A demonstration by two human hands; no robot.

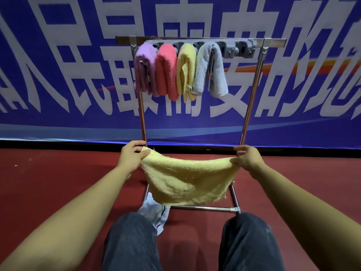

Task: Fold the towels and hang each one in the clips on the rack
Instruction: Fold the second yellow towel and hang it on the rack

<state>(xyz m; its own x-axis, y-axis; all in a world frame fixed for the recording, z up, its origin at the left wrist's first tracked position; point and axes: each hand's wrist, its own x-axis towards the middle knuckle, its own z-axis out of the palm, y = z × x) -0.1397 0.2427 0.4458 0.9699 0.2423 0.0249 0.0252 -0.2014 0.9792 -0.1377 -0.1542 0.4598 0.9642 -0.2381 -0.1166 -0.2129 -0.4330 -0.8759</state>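
Four folded terry towels, purple (144, 69), coral (166, 71), yellow (186, 71) and grey (210, 69), hang clipped on the steel rack (252, 90). The left hand (131, 155) and right hand (247, 158) pinch a pale yellow towel (187, 180) spread above the red floor (58, 173); a white cloth (154, 210) waits below.

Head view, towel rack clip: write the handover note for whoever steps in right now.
Left hand and right hand each pinch a top corner of the yellow towel, spread open, not yet folded.
Done: purple towel, red towel, another yellow towel and grey towel hang on the rack.
Left: fold and clip this one; a white cloth lies on the floor.
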